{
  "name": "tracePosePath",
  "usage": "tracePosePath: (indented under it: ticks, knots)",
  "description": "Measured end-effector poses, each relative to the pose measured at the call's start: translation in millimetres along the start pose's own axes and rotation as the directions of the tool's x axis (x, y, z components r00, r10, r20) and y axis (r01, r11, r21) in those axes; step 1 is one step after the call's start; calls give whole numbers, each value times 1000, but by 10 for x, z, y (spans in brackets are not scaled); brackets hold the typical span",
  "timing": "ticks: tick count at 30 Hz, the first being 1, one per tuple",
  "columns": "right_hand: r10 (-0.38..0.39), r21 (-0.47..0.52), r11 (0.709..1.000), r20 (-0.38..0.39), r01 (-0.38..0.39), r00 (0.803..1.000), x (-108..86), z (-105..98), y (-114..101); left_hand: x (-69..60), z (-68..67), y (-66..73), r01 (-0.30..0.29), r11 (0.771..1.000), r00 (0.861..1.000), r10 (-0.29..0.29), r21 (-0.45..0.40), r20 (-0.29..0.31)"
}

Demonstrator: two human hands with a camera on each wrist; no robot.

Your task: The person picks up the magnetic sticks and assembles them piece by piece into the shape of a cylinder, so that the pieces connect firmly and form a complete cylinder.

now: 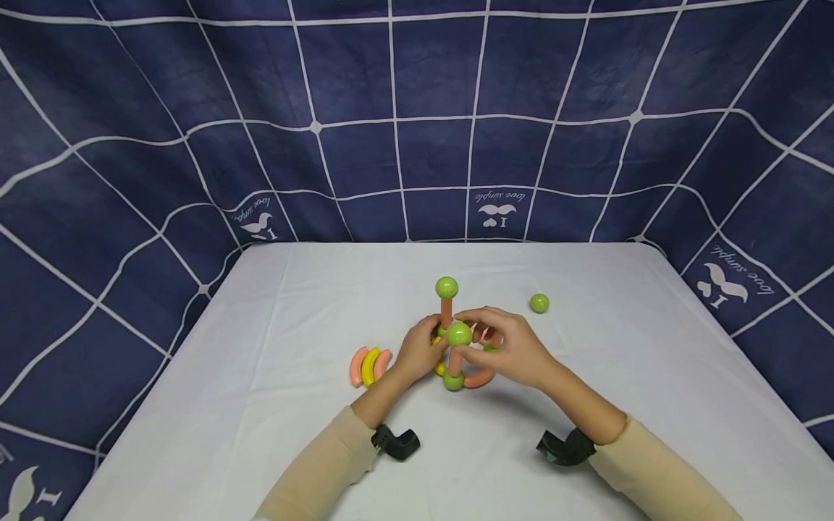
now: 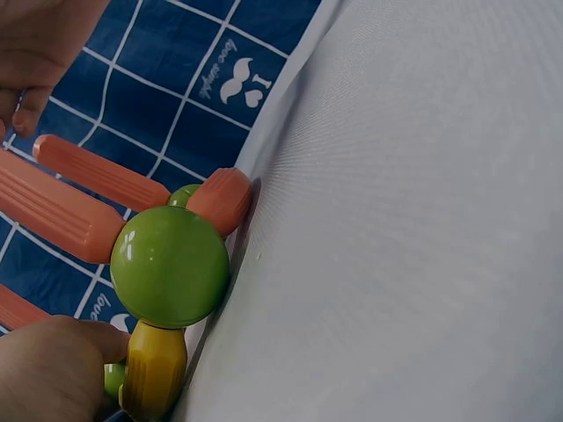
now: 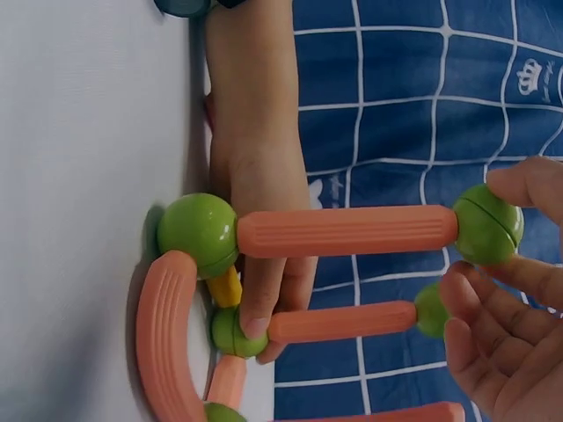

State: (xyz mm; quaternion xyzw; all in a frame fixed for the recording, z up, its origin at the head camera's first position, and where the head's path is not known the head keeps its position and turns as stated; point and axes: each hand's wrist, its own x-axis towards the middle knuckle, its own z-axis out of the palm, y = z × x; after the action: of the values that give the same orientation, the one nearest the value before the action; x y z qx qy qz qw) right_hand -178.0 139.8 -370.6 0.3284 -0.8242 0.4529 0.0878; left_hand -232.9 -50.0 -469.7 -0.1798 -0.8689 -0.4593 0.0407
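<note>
A toy frame of green balls and ribbed orange and yellow rods stands mid-table. My right hand (image 1: 517, 351) pinches the green ball (image 3: 489, 224) that tops the near upright orange rod (image 3: 347, 231). Below, that rod meets a green base ball (image 2: 170, 266), which also joins a curved orange rod (image 3: 163, 338) and a yellow rod (image 2: 151, 371). At the frame's left side, my left hand (image 1: 417, 352) grips a second base ball (image 3: 239, 331) between its fingers. From that ball rises another upright orange rod (image 3: 343, 323), capped by a green ball (image 1: 447, 287).
To the left of the left hand lie a curved orange piece (image 1: 357, 366), a curved yellow piece (image 1: 370, 367) and a second orange one (image 1: 384, 362). One loose green ball (image 1: 539, 302) sits back right on the white tablecloth (image 1: 293, 311). A blue checked curtain (image 1: 430, 152) surrounds the table's far sides.
</note>
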Motion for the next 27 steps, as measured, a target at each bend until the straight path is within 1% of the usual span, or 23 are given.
tracePosePath:
  ticks: [3, 6, 10, 12, 14, 15, 17, 20, 21, 22, 24, 27]
  knots:
    - [0, 13, 1000, -21, 0, 1000, -42, -22, 23, 3, 4, 8, -4, 1000, 1000, 4, 4, -5]
    - [-39, 25, 999, -84, 42, 996, -100, -60, 81, 4, 5, 19, -7, 1000, 1000, 7, 7, -8]
    - [-105, 57, 991, -210, 119, 972, -198, -118, 212, 3, 9, 21, -7, 1000, 1000, 7, 6, -8]
    - [-110, 88, 987, -254, 137, 961, -254, -147, 293, 2, 10, 19, -5, 1000, 1000, 5, 3, -6]
    - [-93, 133, 982, -280, 135, 955, -312, -170, 377, 0, 9, 17, -4, 1000, 1000, 4, 0, -6]
    - [-80, 148, 981, -288, 127, 954, -333, -183, 375, 0, 9, 15, -4, 1000, 1000, 4, 1, -6]
    - [-44, 176, 979, -298, 100, 954, -379, -191, 457, -4, 6, 17, 3, 1000, 1000, -3, 2, -4]
    - [39, 207, 978, -284, 21, 958, -429, -185, 574, -5, 3, 15, 13, 1000, 1000, -13, 5, -1]
    - [69, 202, 979, -270, -14, 960, -442, -181, 612, -6, 3, 13, 13, 1000, 1000, -13, 6, -1]
    - [96, 194, 980, -253, -47, 963, -459, -168, 701, -7, 2, 12, 13, 1000, 1000, -13, 4, 0]
    - [151, 161, 980, -212, -118, 966, -473, -146, 788, -6, 4, 7, 7, 1000, 1000, -7, 2, -2]
    - [206, 96, 977, -149, -193, 967, -478, -98, 918, -7, 5, 4, -3, 1000, 1000, 3, 4, -7]
